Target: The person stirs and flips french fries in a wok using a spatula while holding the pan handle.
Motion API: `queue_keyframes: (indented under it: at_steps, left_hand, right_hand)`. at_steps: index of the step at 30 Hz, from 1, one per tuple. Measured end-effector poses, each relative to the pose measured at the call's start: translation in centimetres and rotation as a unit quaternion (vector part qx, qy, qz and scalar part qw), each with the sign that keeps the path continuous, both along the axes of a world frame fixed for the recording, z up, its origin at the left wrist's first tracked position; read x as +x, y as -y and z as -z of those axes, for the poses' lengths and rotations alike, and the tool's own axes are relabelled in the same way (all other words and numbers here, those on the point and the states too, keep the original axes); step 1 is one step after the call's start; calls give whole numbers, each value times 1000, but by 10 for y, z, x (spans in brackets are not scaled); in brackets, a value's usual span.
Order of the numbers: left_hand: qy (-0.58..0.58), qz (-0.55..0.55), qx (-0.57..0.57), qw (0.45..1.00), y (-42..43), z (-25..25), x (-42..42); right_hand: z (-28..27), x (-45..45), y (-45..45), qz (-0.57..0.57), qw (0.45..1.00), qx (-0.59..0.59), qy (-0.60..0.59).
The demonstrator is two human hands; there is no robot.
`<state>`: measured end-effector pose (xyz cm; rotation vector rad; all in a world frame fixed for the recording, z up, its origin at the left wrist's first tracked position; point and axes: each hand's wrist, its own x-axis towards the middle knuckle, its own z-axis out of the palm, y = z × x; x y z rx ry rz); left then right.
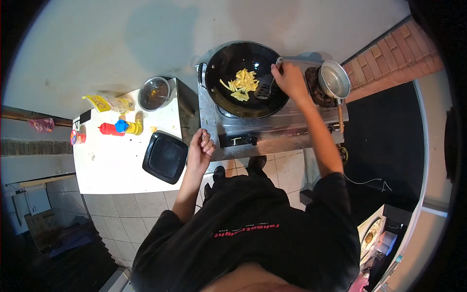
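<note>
My right hand [292,82] is closed around the handle of a slotted spatula [263,91]. The spatula's dark blade rests inside a large black wok [233,108], beside a heap of pale yellow potato strips [243,82]. The wok stands on a steel gas stove [292,127]. My left hand [202,147] hangs near the stove's front left corner with its fingers curled in, and nothing shows in it. Just left of that hand, a black square plate [165,158] lies on the white table.
The white table [114,170] holds a metal bowl [154,94], a red bottle [109,129], a yellow bottle with a blue cap [129,127], a yellow bag [109,103] and a small jar [78,137]. A saucepan [334,80] sits on the right burner, its wooden handle pointing towards me.
</note>
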<state>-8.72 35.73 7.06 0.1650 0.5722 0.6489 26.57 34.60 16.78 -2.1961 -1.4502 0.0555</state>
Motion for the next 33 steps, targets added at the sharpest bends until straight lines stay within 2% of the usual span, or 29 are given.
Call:
queue_keyframes:
  at_steps: [2,4,6,8,13,16,18,19,21,22,25,28,29,33]
  left_hand:
    - [0,-10,5,1000,-1,2,-3]
    - [-12,-25,5,1000,-1,1,-7]
    - [-19,-27,11,999,-2,-3,-9]
    - [-17,-31,13,999,-2,-5,-9]
    - [-13,-31,18,999,-2,-4,-2]
    - [-6,-27,21,999,-2,-7,2]
    - [-3,-25,17,1000,-1,-6,3]
    - [-9,-21,20,1000,-2,-6,3]
    - [-13,-15,20,1000,-2,-4,5]
    - [-8,-13,22,1000,-3,-2,5]
    - [3,-11,17,1000,-5,-2,9]
    - [12,-15,5,1000,-6,-3,11]
    - [16,-17,-2,1000,-6,-2,11]
    - [24,-5,10,1000,-6,3,8]
  right_hand:
    - [26,-2,10,36,987,138,-69]
    - [40,-5,17,43,979,156,-121]
    - [55,-3,20,112,949,141,-260]
    - [79,6,16,103,930,173,-306]
    - [91,10,7,84,874,234,-418]
    - [75,3,7,65,880,250,-399]
    - [51,-11,11,5,938,223,-267]
    - [39,-20,12,6,938,222,-267]
    - [18,-40,15,-128,962,221,-95]
    - [13,-51,19,-140,970,160,-116]
    - [12,-68,28,-225,963,146,-8]
    - [-3,-75,43,-275,954,111,39]
    - [-1,-73,49,-282,956,61,49]
    - [-7,-75,65,-305,947,64,73]
